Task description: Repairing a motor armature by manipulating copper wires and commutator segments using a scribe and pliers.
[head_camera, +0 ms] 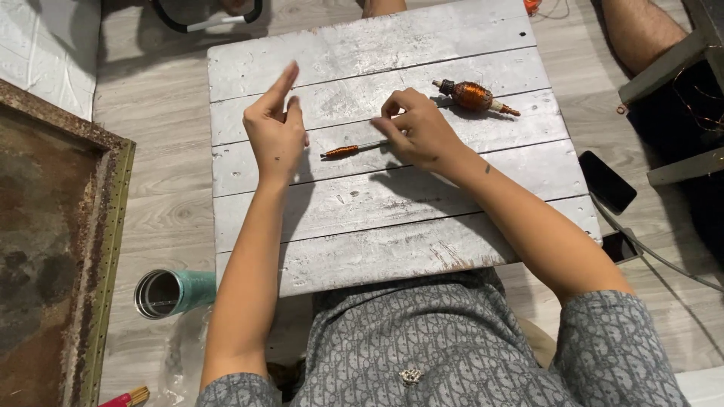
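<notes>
Right grip (pixel 415 130) pinches the thin rod (pixel 353 149); left hand (pixel 275 128) hovers open beside it.

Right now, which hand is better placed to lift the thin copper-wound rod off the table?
Right. The right hand already has fingertips on the rod's bare end. The left hand is raised beside it, fingers open, touching nothing.

thin rod (pixel 353 149) lay flat across the middle plank of the whitewashed wooden table (pixel 392 249), running left-right with a slight tilt. its left end carried a short orange copper-wire winding; the rest was bare pale metal. the right end sat pinched under my right hand (pixel 418 130) fingertips. my left hand (pixel 275 128) was raised just left of it, not touching.
</notes>
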